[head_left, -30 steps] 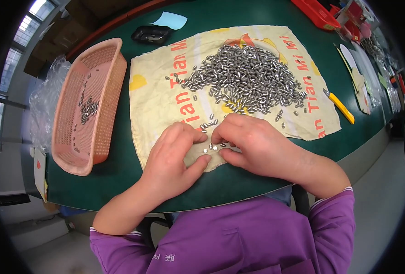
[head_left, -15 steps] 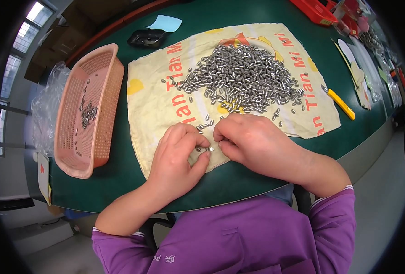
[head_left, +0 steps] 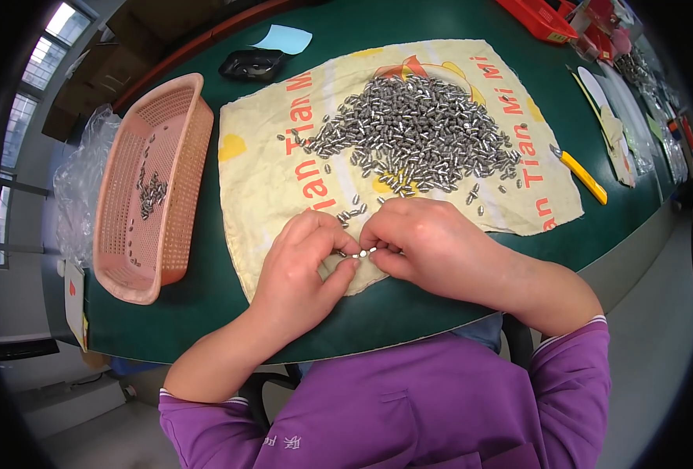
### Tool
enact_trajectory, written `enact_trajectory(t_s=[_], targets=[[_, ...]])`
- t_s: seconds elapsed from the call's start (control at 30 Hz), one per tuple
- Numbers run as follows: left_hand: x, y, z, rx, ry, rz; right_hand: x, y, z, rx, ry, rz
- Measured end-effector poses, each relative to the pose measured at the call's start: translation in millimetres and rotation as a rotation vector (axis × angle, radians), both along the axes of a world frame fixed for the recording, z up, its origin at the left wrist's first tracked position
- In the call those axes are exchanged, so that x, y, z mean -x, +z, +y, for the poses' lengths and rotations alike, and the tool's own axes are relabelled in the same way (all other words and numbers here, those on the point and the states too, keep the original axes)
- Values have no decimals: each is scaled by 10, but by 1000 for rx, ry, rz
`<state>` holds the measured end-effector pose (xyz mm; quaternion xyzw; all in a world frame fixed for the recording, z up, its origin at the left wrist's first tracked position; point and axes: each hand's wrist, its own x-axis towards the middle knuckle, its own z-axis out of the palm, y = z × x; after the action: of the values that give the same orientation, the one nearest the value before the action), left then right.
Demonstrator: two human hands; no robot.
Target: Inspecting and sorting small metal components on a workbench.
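My left hand [head_left: 306, 256] pinches a small shiny metal piece [head_left: 359, 255] between thumb and forefinger over the near edge of the patterned cloth [head_left: 256, 184]. Close against it, my right hand [head_left: 420, 241] is closed, with another small silvery metal piece [head_left: 373, 250] at its fingertips. The two pieces meet or nearly meet; fingers partly cover both. Beyond my hands lies a large heap of small barrel-shaped metal pieces [head_left: 420, 133] on the cloth. A few loose ones [head_left: 352, 213] lie just past my fingertips.
At the left stands a pink perforated basket [head_left: 186, 176] with several metal pieces inside. A black dish [head_left: 251, 66] and a light blue paper [head_left: 285, 39] lie at the back. Right of the cloth are a yellow utility knife [head_left: 583, 178] and, farther back, a red tray [head_left: 546, 22].
My right hand has moved slightly left and down, bringing its fingertips and a small metal piece up to the one in my left hand. The left hand is almost unmoved.
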<state>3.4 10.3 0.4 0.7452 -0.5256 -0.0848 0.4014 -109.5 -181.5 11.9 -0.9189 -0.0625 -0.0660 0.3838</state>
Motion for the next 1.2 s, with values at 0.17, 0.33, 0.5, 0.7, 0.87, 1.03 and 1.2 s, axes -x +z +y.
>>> enact_trajectory(t_s=[0.17,0.33,0.5,0.7,0.87,1.03,1.2], targets=[[-18,15,27,-10,-20,5,-6,19,-14,-18,21,14],[20,108,52,-52,45,137,-1,68,-31,-33,7,32],[-44,123,105,-101,-4,7,-10,82,-35,5,60,9],[-68,127,93,-99,7,-57,-13,71,-17,23,52,32],[-74,115,106,-63,29,-59,-40,59,-4,36,62,10],[-74,113,124,-18,73,-11,-47,61,54,59,48,-38],[-118,45,143,25,-24,-40,-87,39,101,79,48,-53]])
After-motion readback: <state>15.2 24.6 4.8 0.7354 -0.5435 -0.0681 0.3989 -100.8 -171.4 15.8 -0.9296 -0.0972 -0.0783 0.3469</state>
